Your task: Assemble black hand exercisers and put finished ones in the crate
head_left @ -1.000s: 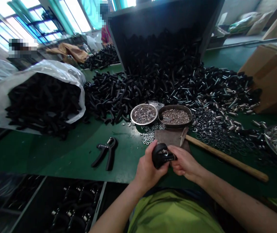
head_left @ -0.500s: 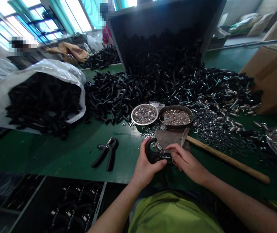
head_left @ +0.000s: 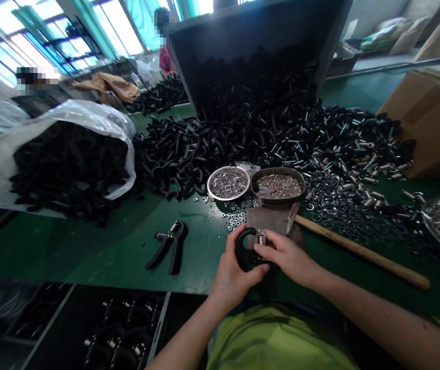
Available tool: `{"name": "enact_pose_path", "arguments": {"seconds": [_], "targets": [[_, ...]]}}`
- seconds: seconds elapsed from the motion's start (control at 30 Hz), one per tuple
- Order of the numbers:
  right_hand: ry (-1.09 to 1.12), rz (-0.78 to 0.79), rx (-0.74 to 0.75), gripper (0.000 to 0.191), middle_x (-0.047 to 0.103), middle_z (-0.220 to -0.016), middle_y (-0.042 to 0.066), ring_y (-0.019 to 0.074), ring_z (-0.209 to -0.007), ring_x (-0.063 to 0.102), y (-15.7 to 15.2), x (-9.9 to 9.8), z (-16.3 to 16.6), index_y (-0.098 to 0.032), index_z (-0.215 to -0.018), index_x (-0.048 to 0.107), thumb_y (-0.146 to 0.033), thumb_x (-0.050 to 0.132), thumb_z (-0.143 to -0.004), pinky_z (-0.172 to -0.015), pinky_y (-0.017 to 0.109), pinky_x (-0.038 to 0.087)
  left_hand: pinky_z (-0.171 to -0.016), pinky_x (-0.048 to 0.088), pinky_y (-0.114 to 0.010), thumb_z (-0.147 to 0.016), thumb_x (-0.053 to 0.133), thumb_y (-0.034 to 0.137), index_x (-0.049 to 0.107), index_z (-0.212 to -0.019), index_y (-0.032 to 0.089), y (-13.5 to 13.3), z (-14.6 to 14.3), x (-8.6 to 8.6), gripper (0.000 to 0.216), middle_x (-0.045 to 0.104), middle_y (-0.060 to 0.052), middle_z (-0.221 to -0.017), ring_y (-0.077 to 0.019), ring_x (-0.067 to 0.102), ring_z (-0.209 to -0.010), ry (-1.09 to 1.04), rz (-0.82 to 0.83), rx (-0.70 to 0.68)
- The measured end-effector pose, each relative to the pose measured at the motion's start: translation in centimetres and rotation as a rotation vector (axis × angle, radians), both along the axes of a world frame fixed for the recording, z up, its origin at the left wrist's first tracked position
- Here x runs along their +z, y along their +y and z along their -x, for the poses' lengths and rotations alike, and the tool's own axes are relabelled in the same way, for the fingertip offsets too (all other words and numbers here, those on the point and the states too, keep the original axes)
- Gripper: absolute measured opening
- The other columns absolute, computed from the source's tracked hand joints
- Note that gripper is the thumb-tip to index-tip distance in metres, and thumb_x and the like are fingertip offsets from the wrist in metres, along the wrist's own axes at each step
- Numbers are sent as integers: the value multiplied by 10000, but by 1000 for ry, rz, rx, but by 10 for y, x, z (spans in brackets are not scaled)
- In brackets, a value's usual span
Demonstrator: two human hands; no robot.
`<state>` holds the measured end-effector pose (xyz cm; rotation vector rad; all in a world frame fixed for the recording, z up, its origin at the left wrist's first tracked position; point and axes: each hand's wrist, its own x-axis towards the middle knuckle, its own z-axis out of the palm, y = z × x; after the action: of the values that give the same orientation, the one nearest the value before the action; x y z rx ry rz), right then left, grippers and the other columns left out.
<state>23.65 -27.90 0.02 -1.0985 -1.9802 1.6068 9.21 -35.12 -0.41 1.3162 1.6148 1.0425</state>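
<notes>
My left hand [head_left: 229,275] is closed around a black hooked hand-grip handle [head_left: 242,249], holding it just above the table's front part. Between the thumb and fingers of my right hand [head_left: 292,259] is a small silver coil spring [head_left: 261,239], upright beside the hook of the handle. My right fingertips partly cover the handle's lower end, so whether spring and handle are joined I cannot tell. To the left lies an assembled hand grip [head_left: 170,244] with its two legs spread. Beyond my hands is a flat dark metal plate [head_left: 264,218], with a hammer [head_left: 358,251] resting against it.
A round dish [head_left: 209,186] and an oval tin [head_left: 277,201] hold small metal parts; loose nuts [head_left: 235,220] lie in front. Behind is a heap of black handles [head_left: 181,151]. A white bag [head_left: 125,121] stands left, a cardboard box [head_left: 427,118] right. Below sits a crate of grips [head_left: 119,324].
The spring has gone from leaning to upright, and my right fingers now pinch it. The handle has turned in my left hand, so its printed side no longer shows.
</notes>
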Motion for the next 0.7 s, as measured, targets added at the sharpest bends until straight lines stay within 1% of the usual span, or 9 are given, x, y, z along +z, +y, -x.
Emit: {"name": "enact_pose_path", "arguments": {"seconds": [0.07,0.13,0.27,0.33,0.43,0.53,0.6,0.63,0.7], "targets": [[-45,-119,-31,206,571,-774,19,158,-753,530,-4,4,2,-183,-776,479,-365,458,-871,-658,281,390,-924,461,-332,-652,719,213,285,-1320,251,-3,-1,-2,797,566,-37,-1181,-198,578,-1042,-21,-16,16],[-132,-190,4,226,557,-739,21,162,-720,526,-7,8,3,-190,-741,437,-365,431,-884,-636,288,367,-915,466,-330,-645,724,208,285,-1307,247,-5,-1,-3,795,565,-41,-1177,-197,580,-1039,-22,-29,-6],[-291,-336,105,204,591,-786,65,194,-748,560,-10,15,1,-179,-810,450,-345,376,-905,-644,306,349,-859,489,-320,-630,725,195,281,-1297,252,-8,2,-3,803,577,-43,-1137,-194,603,-981,-5,-53,-75],[-344,-399,160,228,608,-810,87,207,-758,578,-12,15,-1,-165,-856,467,-348,344,-915,-640,309,348,-837,494,-309,-619,723,181,300,-1280,253,-8,4,-3,788,583,-35,-1113,-189,608,-959,-10,-75,-122],[-404,-432,197,265,629,-832,103,210,-755,597,-11,15,-2,-147,-901,490,-344,315,-924,-627,304,350,-824,492,-291,-603,718,154,322,-1250,254,-5,1,-3,765,591,-20,-1082,-177,610,-935,-55,-82,-171],[-482,-435,191,293,647,-861,116,210,-770,613,0,13,-4,-137,-914,519,-333,301,-926,-635,300,362,-794,495,-284,-623,712,164,292,-1265,254,3,-9,-10,772,595,-15,-1065,-159,613,-878,-130,-7,-149],[-560,-456,232,327,660,-880,125,220,-792,622,14,12,-6,-136,-908,549,-342,296,-926,-647,303,369,-780,496,-293,-649,711,197,273,-1286,254,12,-16,-18,776,597,-19,-1064,-158,612,-855,-137,44,-126],[-607,-471,260,342,666,-883,127,228,-799,627,21,11,-8,-139,-902,567,-359,306,-922,-650,306,372,-791,491,-304,-655,715,213,286,-1288,250,18,-18,-22,766,597,-25,-1070,-166,608,-871,-107,46,-119],[-698,-488,317,361,681,-863,123,243,-796,637,36,11,-12,-150,-878,602,-404,346,-907,-649,311,378,-855,464,-340,-646,737,243,385,-1250,235,32,-15,-29,699,586,-44,-1096,-199,581,-967,27,-9,-117]]}}
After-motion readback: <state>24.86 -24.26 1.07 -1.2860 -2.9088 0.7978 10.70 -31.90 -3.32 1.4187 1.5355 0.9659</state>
